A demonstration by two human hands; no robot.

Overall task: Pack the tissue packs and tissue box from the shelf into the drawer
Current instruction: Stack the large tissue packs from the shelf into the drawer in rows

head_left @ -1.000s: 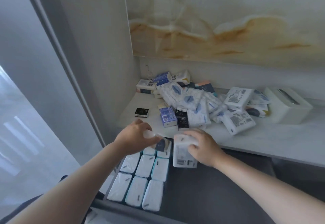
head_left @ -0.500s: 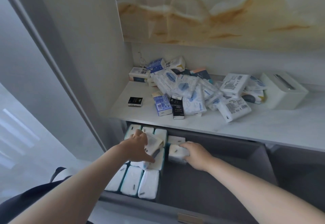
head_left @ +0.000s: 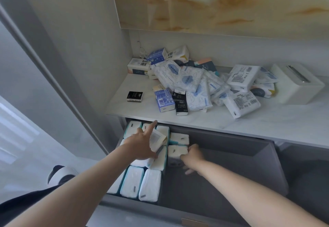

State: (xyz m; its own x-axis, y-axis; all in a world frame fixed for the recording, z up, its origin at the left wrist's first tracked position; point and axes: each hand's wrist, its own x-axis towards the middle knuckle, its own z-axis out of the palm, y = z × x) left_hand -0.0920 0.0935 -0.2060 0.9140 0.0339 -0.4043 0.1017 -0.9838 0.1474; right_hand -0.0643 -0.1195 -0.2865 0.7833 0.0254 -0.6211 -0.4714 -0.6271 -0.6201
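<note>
One shelf (head_left: pixel 267 127) stands above one open drawer (head_left: pixel 231 176). Drawer contents: twelve white tissue packs (head_left: pixel 132 182) are visible. Nine stand in three rows of three at the left, the middle row partly hidden. Two more form a fourth column, and one is raised above the rows. Two hands, the left hand (head_left: pixel 140 144) and the right hand (head_left: pixel 193 157), each grip one of these packs. Shelf contents: one white tissue box (head_left: pixel 295 86), two small black packs (head_left: pixel 135 96), two blue packs (head_left: pixel 164 100) and two white label-printed packs (head_left: pixel 243 78). The cloud-patterned packs (head_left: pixel 187 80) overlap in one heap, so their number cannot be told.
</note>
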